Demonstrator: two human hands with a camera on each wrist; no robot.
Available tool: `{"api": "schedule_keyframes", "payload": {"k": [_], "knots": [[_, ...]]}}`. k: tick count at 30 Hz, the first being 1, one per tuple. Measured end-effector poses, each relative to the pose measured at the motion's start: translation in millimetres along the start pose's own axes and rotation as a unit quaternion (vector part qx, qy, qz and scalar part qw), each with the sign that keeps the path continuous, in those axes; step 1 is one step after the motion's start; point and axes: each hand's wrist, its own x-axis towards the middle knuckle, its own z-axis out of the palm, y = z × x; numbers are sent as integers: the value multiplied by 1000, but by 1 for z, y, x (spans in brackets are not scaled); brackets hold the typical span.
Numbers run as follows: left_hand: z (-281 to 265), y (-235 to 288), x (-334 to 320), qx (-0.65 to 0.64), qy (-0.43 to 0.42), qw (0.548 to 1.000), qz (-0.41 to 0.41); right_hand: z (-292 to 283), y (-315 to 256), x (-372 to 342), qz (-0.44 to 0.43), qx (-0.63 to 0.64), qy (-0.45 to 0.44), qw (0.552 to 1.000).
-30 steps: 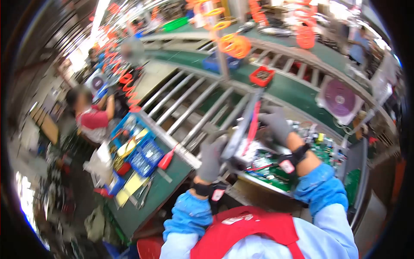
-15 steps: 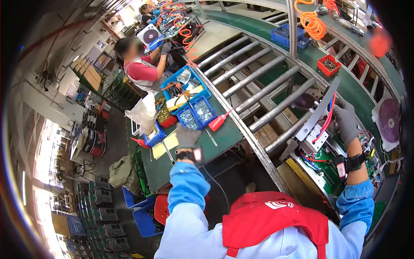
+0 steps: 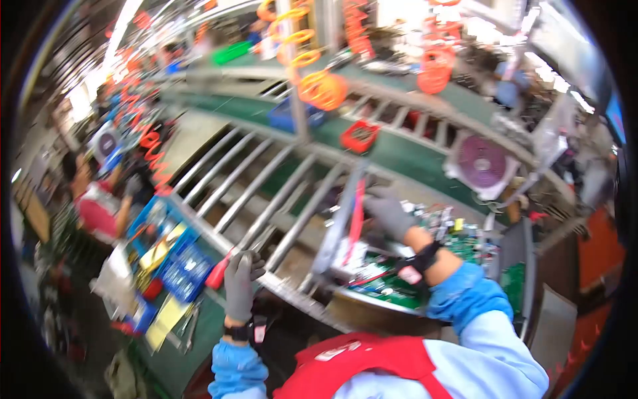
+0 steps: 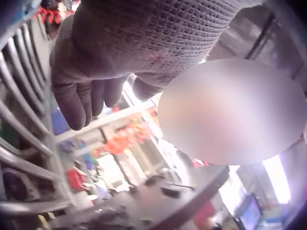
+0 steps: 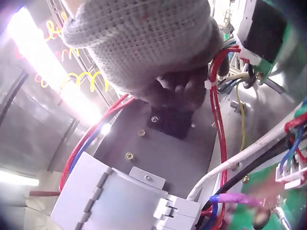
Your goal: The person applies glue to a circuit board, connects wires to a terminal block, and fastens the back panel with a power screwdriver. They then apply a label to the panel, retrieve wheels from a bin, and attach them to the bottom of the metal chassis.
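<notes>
My gloved right hand (image 3: 391, 213) holds an upright, tilted metal plate (image 3: 337, 223) over a chassis with green circuit boards (image 3: 385, 286). In the right wrist view its fingers (image 5: 180, 88) bend down onto the grey plate (image 5: 168, 151), right at a black rectangular part (image 5: 170, 122). Red wires (image 5: 219, 110) run close beside the fingers. My gloved left hand (image 3: 240, 282) is raised by the roller conveyor's edge, near a red bottle (image 3: 218, 272). The left fingers (image 4: 72, 105) are bent in the left wrist view; I cannot tell whether they hold something small.
Blue bins (image 3: 186, 271) with small parts stand left on the green bench, beside yellow paper (image 3: 166, 322) and metal tools. Metal rollers (image 3: 266, 199) span the middle. Beyond lie a red bin (image 3: 359, 136) and a purple fan-like disc (image 3: 482, 163). Another person (image 3: 100, 206) works at far left.
My left hand left the plate, reached to the blue parts bins, then came back to the right by the conveyor's edge. My right hand stayed at the plate. The head view swung left and back.
</notes>
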Motion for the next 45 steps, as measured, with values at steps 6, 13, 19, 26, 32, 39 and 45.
{"api": "schedule_keyframes", "payload": {"k": [6, 13, 19, 26, 32, 39, 45], "knots": [[119, 78, -24, 80, -158, 958, 227, -3, -22, 9, 382, 298, -42, 874], [142, 81, -10, 184, -137, 890, 393, -17, -32, 21, 299, 172, -36, 938], [137, 83, -5, 160, -153, 898, 380, -5, -28, 21, 438, 342, -76, 828], [135, 82, 3, 159, -156, 887, 406, -18, -45, 31, 473, 316, -72, 819], [133, 79, 5, 161, -166, 878, 419, -24, -41, 39, 452, 287, -143, 832], [131, 84, 7, 169, -184, 875, 414, -122, -24, 70, 334, -14, -332, 882], [135, 82, 11, 186, -185, 867, 423, -124, 42, 155, 222, -79, -176, 956]]}}
